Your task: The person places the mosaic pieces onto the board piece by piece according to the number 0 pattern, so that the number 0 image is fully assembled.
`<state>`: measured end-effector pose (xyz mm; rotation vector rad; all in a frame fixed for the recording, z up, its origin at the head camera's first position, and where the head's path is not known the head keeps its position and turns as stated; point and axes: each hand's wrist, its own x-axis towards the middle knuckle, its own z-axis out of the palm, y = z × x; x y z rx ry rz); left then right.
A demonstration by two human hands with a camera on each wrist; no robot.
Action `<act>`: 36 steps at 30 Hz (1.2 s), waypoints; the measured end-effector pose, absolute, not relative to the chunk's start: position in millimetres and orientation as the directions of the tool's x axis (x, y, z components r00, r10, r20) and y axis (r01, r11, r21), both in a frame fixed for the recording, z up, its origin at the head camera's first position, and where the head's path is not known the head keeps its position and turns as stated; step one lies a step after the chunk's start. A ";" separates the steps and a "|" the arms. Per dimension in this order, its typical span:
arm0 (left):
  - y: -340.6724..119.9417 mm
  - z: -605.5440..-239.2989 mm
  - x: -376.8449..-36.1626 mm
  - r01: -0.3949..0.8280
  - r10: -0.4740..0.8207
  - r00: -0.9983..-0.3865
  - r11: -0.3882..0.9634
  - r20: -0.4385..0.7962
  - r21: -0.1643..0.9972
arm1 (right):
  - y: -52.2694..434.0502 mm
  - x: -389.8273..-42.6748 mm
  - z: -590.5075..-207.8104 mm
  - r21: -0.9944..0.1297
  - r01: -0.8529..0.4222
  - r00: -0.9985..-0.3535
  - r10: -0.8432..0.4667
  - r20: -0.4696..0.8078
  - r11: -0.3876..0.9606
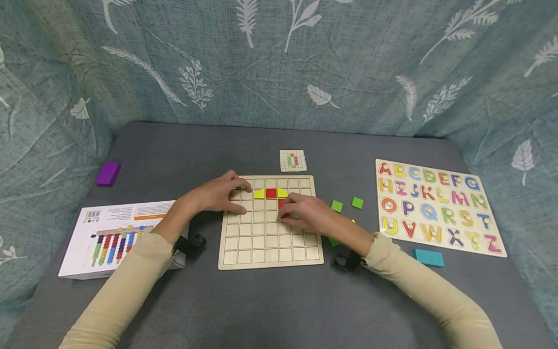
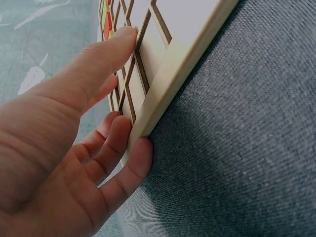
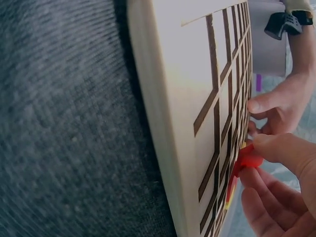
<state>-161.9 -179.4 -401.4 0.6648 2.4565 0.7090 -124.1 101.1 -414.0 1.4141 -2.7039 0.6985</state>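
Board: a wooden grid board is laid flat on the grey cloth at the centre of the frame; a yellow, a red and a yellow piece are seated side by side in its second row from the top.
Left hand: the left hand is rested on the board's upper left corner, fingers nearly straight, with the fingertips pressed on the grid face and the lower fingers against the board's edge.
Right hand: a red piece is pinched by the right hand over the squares just below the coloured row, right of centre.
Loose pieces: two green squares are seen just right of the board.
Pattern card: a small card is placed above the board.
Alphabet puzzle: a letter board is seen at the right.
Left side: a printed box and a purple block are set apart from the board.
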 end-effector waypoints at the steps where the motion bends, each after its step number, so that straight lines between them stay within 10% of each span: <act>1: -179.4 -401.4 -161.8 0.311 0.568 -0.759 0.746 -0.319 0.589 | 101.0 -124.0 -414.2 -0.382 -0.781 -0.593 -0.778 0.208 0.494; 30: -181.7 -400.9 -162.1 0.302 0.560 -0.761 0.752 -0.326 0.586 | 97.3 -126.5 -420.5 -0.367 -0.783 -0.590 -0.788 0.179 0.503; 36: -180.7 -400.9 -162.8 0.309 0.568 -0.755 0.749 -0.328 0.586 | 100.8 -123.1 -423.8 -0.259 -0.870 -0.478 -0.843 0.245 0.418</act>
